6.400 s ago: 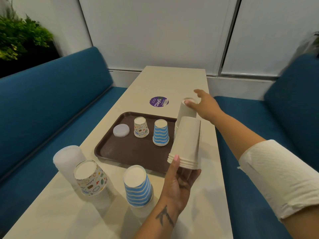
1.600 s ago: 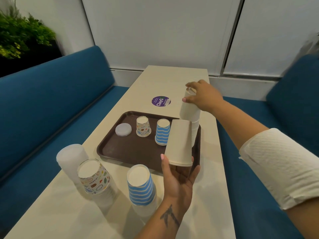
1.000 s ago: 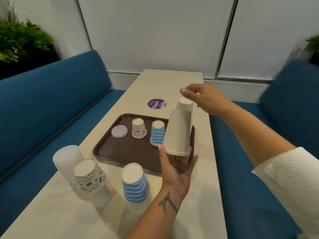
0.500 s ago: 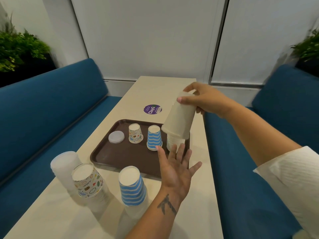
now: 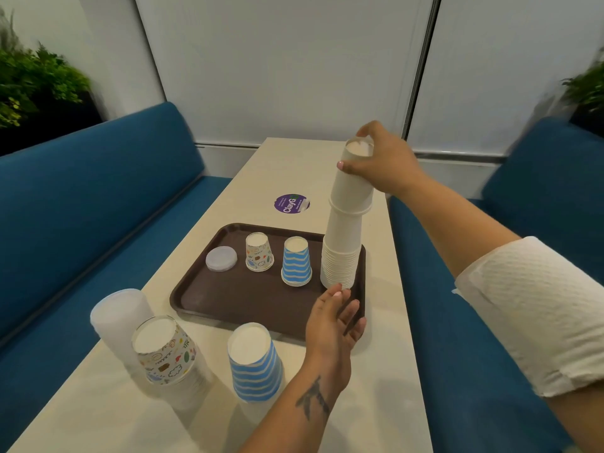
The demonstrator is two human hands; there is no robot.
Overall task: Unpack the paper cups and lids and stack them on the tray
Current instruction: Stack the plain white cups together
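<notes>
Head view: the right hand [image 5: 380,161] grips the top of the tall stack of white cups [image 5: 346,223], fingers and thumb curled round the uppermost inverted cup. The stack stands on the right edge of the brown tray [image 5: 248,299]; its upper section of cups sits over the lower section, with a visible step where the two join. Half a second earlier this upper section was tilted in the right hand above the short stack on the tray; it is now seated and upright. The left hand [image 5: 333,317] is open and holds nothing, fingers extended toward the base of the stack, fingertips at or just short of the lowest rims; contact cannot be confirmed. One second earlier the left hand carried that bundle of white cups from below.

Also on the tray, unchanged in position: a white lid [image 5: 221,258], a patterned cup [image 5: 259,252] and a blue-striped cup [image 5: 296,261], both inverted. On the table [image 5: 385,387] near the person stand three sleeved stacks: lids [image 5: 119,322], patterned cups [image 5: 165,351] and blue-striped cups [image 5: 255,361]. A purple round sticker [image 5: 291,204] lies on the table beyond the tray.
</notes>
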